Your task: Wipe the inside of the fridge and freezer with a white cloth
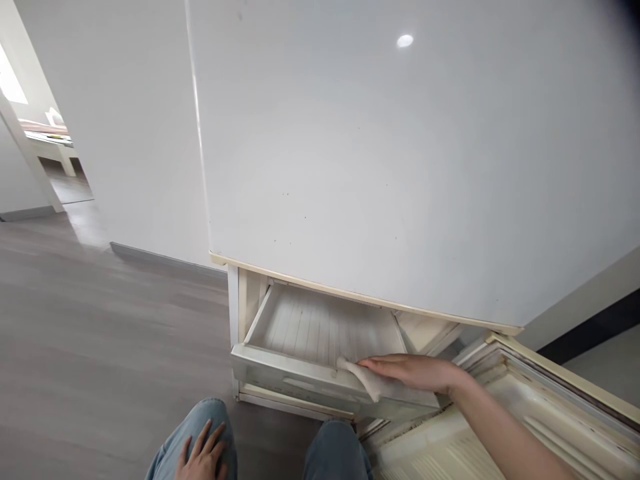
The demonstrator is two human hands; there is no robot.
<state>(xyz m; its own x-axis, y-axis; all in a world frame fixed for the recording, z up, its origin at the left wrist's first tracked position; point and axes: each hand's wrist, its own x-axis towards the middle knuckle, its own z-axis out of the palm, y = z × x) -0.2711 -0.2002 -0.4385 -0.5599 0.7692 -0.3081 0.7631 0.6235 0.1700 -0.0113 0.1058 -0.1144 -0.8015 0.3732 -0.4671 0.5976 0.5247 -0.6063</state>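
The drawer is pulled out from the bottom of the fridge. The right hand lies flat along the drawer's front rim, pressing a pale cloth there, fingers closed over it. The left hand rests open on a denim knee just in front of the drawer. To the drawer's right, the open lower door crowds in close.

Pale cloth draped over front rim of pulled-out white ribbed drawer, low in fridge
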